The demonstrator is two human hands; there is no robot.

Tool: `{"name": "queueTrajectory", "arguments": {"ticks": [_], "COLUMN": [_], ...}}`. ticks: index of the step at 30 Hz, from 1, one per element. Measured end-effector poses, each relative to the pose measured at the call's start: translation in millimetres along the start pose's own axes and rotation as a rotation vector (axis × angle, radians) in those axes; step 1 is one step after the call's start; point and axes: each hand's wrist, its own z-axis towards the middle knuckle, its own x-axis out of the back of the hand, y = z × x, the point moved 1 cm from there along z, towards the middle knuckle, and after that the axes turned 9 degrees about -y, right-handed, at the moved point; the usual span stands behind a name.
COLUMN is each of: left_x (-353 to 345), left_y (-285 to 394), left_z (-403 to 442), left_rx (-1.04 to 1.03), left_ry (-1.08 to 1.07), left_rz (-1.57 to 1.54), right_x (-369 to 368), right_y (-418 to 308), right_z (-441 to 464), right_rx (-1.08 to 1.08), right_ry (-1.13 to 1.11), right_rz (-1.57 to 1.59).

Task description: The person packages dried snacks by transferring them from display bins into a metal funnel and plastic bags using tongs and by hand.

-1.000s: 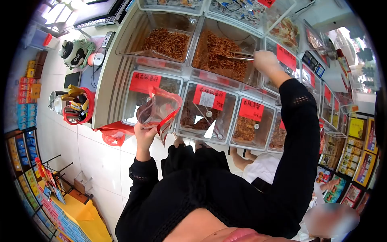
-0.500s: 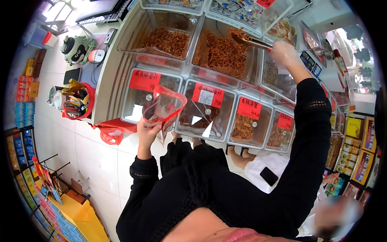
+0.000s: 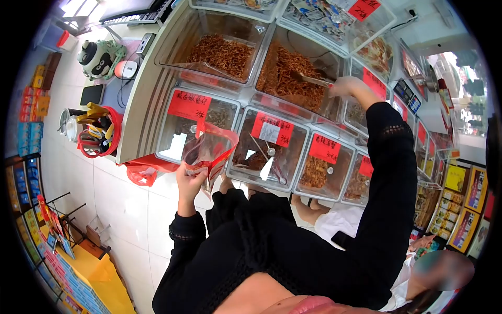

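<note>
My left hand (image 3: 191, 182) is closed round the lower part of a clear plastic bag with red edging (image 3: 220, 152), whose mouth gapes upward in front of the lidded bins. In my right hand (image 3: 349, 89) are metal tongs (image 3: 316, 80), reaching left into an open clear bin (image 3: 334, 102). The tongs' tips meet the reddish-brown shredded dried snack (image 3: 285, 68) there; whether they pinch any is unclear. To the left, a second open bin (image 3: 180, 52) contains similar shreds (image 3: 219, 52).
A front row of lidded bins (image 3: 266, 141) carries red price labels (image 3: 188, 106). At left stand a red basket of tools (image 3: 99, 131) and a green-and-white cartoon figure (image 3: 99, 58). A scale (image 3: 407, 94) is at right. A seated person (image 3: 408, 282) is at lower right.
My right hand has moved slightly left and down, and the tongs have gone from the bin's upper right edge into the shreds. My left hand still holds the bag, now slightly lower.
</note>
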Motion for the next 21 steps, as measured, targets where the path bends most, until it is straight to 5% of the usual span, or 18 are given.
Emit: {"name": "queueTrajectory", "arguments": {"ticks": [10,13,14,16,21], "left_x": [2.5,5.4,7.0,5.4,4.4], "left_y": [-7.4,-6.9,-8.9,-10.2,-13.2], "left_z": [-17.1,-24.6,-26.7,-30.2,-45.8], "left_rx": [-0.018,-0.055,-0.040,-0.031,-0.039], "left_ry": [0.094,0.115,0.121,0.127,0.127], "left_rz": [0.011,0.013,0.016,0.017,0.074], "right_x": [-4.5,-13.5,-22.9,-41.0,-30.6], "right_y": [2.3,-1.9,3.1,18.5,13.9], "right_z": [57.6,21.0,27.5,41.0,8.6], "right_rx": [0.091,0.264,0.262,0.048,0.110], "right_ry": [-0.067,-0.036,-0.033,0.344,0.334], "right_rz": [-0.263,-0.623,-0.623,-0.031,-0.039]}}
